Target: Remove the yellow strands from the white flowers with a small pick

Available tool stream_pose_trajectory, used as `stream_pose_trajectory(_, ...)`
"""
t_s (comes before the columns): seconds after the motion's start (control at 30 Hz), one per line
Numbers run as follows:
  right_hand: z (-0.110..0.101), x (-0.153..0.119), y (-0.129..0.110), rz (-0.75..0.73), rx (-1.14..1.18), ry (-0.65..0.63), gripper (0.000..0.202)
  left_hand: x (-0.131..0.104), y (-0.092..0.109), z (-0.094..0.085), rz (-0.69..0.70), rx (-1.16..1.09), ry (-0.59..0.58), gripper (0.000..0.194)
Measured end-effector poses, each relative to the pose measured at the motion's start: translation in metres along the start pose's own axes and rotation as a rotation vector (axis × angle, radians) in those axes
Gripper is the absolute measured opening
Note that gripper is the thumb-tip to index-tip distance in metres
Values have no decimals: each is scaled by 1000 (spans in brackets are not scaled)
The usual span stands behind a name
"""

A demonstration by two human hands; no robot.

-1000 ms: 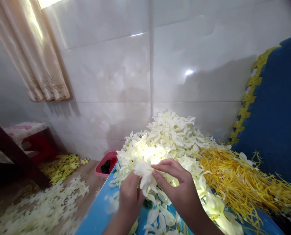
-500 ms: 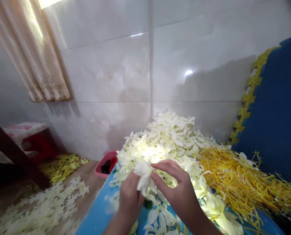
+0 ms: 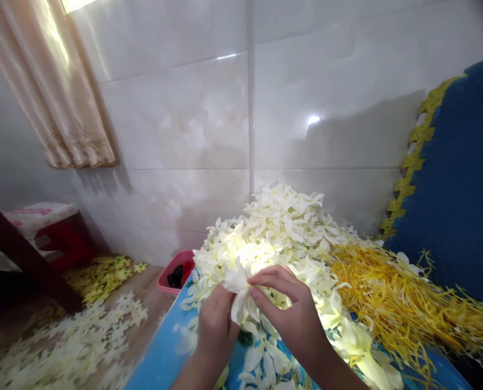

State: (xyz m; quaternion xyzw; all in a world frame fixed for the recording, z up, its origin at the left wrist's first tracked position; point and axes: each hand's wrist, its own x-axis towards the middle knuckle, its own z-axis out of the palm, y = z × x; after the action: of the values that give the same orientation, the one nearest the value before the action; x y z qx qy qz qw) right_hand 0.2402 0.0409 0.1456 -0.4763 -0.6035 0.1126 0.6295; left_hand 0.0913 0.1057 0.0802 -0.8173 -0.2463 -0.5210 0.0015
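Between my hands is a white artificial flower (image 3: 238, 281) with long petals. My left hand (image 3: 217, 322) is closed round its base from below left. From the right, my right hand (image 3: 288, 303) pinches with thumb and forefinger at the flower's middle; whether a small part sits between those fingertips is too fine to make out. Just behind the hands rises a large pile of white petal pieces (image 3: 290, 216). More loose white petals (image 3: 265, 360) lie below the hands on the blue table (image 3: 163, 341).
Yellow stringy strands (image 3: 404, 298) are heaped at the right, by a blue foam mat (image 3: 464, 179) leaning on the wall. A pink basket (image 3: 166, 279) stands left of the table. White flower pieces (image 3: 74, 341) and yellow ones (image 3: 103, 276) cover the floor at left.
My right fingertips have moved slightly left, closing in on the flower's centre. My left hand keeps its hold, nearly still.
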Motion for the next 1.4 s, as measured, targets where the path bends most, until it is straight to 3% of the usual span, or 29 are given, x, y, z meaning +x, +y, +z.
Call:
stream_pose_trajectory(0.3, -1, 0, -1, 13, -15, 15, 14, 2, 0, 1, -13, 13, 0, 18)
stream_pose_trajectory(0.57, 0, 0, -3, -102, -66, 44, 14, 1, -3, 1, 13, 58, 2, 22)
stream_pose_trajectory(0.9, -8, 2, -6, -18, -8, 6, 11, 11, 7, -3, 40, 70, 86, 20)
stream_pose_trajectory(1.23, -8, 4, -7, 200, 114, -26, 8, 4, 7, 0, 52, -2, 84, 26)
stream_pose_trajectory(1.4, -8, 6, -2, 432, 284, -15, 18, 0, 12, -1, 57, -33, 109, 23)
